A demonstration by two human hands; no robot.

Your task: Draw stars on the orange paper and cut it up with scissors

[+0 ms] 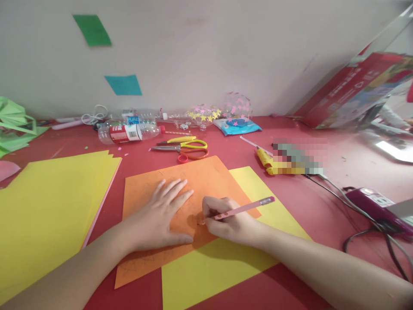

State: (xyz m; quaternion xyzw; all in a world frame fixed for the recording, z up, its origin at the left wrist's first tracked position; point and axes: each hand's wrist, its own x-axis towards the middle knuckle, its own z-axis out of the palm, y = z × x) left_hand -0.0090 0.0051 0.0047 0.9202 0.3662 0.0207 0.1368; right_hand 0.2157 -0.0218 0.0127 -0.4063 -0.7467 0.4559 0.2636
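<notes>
An orange sheet of paper [211, 176] lies on the red table, partly over a yellow sheet [206, 277]. Faint pencil outlines show on the orange sheet, mostly near its lower left edge. Flat on the orange sheet rests my left hand [164, 215], its fingers spread. My right hand [230, 221] is closed around a pink pencil [245, 208] with an eraser end pointing up to the right. The pencil's tip meets the orange paper just right of my left hand, and the fingers partly hide the marks there.
Beyond the paper lie scissors [179, 148], a yellow cutter [181, 140] and a red ring [183, 159]. Plastic bottles [124, 133] and a blue packet [237, 126] line the wall. A yellow paper stack [58, 206] sits left; a glue gun [265, 158] and cables [342, 196] lie right.
</notes>
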